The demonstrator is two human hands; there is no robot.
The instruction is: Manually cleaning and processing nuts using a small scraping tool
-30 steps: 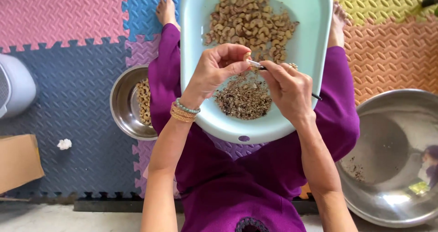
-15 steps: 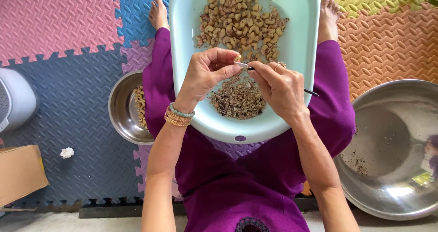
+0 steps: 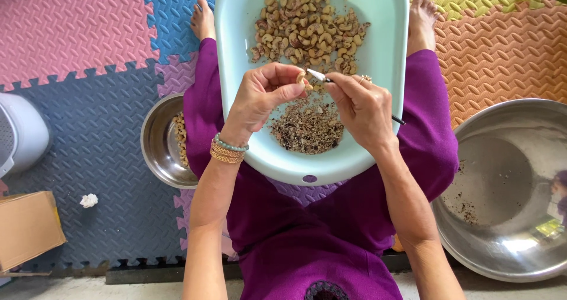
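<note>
two hands: both mine, meeting over the pale green basin [image 3: 390, 34] on my lap.
left hand [image 3: 263, 96]: fingers curled in, thumb and fingertips pinched shut on one cashew nut [image 3: 302, 77].
right hand [image 3: 361, 108]: fingers closed tight round a thin peeling tool [image 3: 322, 75], its light tip touching the nut, its dark end poking out past my palm.
nut pile [image 3: 304, 31]: unpeeled cashews heaped at the far end of the basin.
skins [image 3: 307, 126]: dark flaky heap in the basin, just under my hands.
small steel bowl [image 3: 156, 143]: on the mat by my left knee, some nuts inside, partly hidden by my leg.
big steel bowl [image 3: 508, 188]: by my right side, only a few crumbs in it.
cardboard box [image 3: 29, 226]: at the left edge, well apart.
</note>
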